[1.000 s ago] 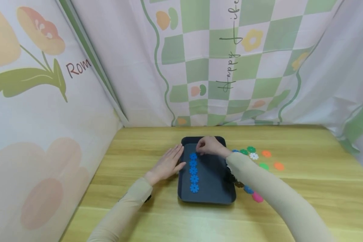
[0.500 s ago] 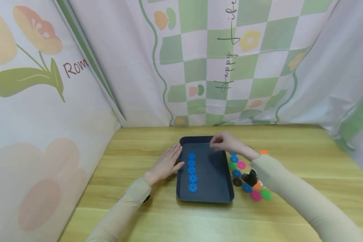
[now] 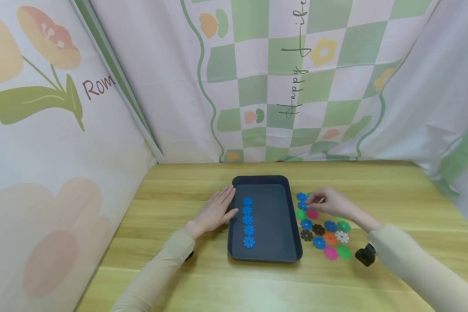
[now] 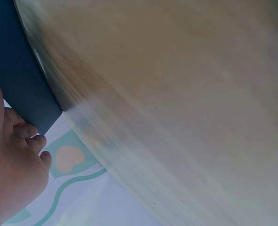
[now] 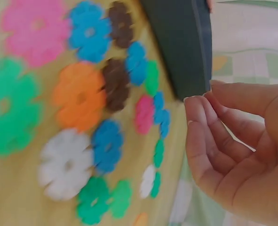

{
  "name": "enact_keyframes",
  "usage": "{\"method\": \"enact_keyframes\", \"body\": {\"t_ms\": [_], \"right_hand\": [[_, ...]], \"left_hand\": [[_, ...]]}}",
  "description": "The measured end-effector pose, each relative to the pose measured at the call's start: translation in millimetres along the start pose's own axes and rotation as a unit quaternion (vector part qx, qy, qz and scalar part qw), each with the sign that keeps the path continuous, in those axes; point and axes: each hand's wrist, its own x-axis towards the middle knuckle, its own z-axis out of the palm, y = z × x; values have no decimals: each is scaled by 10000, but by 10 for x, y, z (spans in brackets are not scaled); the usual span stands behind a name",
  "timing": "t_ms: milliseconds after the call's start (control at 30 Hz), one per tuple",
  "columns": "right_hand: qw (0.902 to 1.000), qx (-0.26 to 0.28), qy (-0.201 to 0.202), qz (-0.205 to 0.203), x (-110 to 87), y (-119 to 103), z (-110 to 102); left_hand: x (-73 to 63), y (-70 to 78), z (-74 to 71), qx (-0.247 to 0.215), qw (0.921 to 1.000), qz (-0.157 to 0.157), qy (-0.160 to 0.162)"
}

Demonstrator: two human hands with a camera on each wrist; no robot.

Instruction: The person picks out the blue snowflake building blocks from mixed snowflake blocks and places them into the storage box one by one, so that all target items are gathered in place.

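Observation:
Several blue plastic snowflake discs [image 3: 248, 219] lie in a straight column down the left side of a dark grey tray [image 3: 273, 255]. My left hand [image 3: 212, 212] rests against the tray's left rim, its fingers extended. In the left wrist view, that hand [image 4: 21, 165] is beside the dark tray wall. To the right of the tray, my right hand [image 3: 329, 201] hovers with fingertips close by a pair of blue discs [image 3: 302, 197]. Its thumb and fingers are loosely bent and hold nothing in the right wrist view, where the hand [image 5: 237, 146] is above the table.
Loose snowflake discs in orange [image 3: 329, 238], white [image 3: 342, 236], pink [image 3: 330, 253], green [image 3: 343, 251] and brown [image 3: 306, 235] spread right of the tray on the wooden table [image 3: 179, 182]. A patterned curtain [image 3: 288, 86] hangs behind the table.
My right hand has moved right from over the tray, near the top of the blue column, to the loose discs beside it. My left hand has stayed at the rim.

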Motion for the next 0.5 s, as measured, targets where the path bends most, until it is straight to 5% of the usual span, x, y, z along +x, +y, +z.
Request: {"method": "enact_keyframes", "body": {"t_ms": [500], "right_hand": [[9964,-306,-279,745,-377,393,-45]], "left_hand": [[19,-13,44,42,10000,24,66]]}}
